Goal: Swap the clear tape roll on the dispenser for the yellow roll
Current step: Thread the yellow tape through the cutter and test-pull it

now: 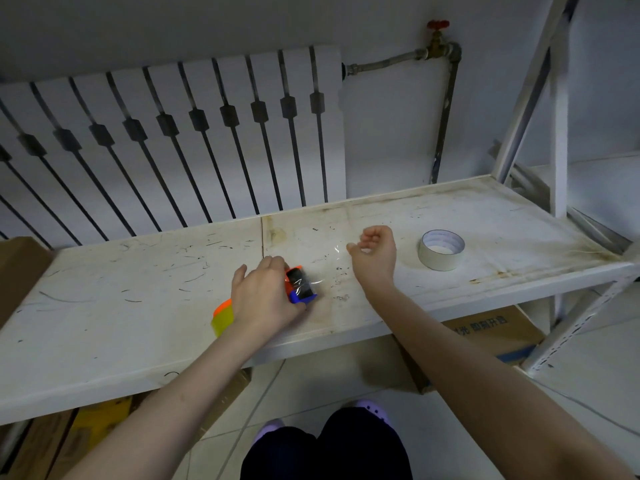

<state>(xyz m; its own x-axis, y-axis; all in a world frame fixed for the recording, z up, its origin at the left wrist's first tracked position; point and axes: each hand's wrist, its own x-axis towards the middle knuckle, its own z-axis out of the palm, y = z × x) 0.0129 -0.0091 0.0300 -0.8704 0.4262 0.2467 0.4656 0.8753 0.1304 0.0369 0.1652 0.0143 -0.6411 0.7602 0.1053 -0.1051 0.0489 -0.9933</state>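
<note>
Left hand [263, 299] clamps the tape dispenser [300, 285] down so right hand [375, 252], fingers pinched, can draw clear tape away; pale roll [441, 250] waits beyond it

I judge this a storeroom: scuffed white metal shelf [450, 216], cardboard boxes [498, 332] beneath it, radiator [173, 133] behind it.

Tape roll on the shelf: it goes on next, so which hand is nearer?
Right. The right hand is just left of the tape roll; the left hand is farther left, on the dispenser.
</note>
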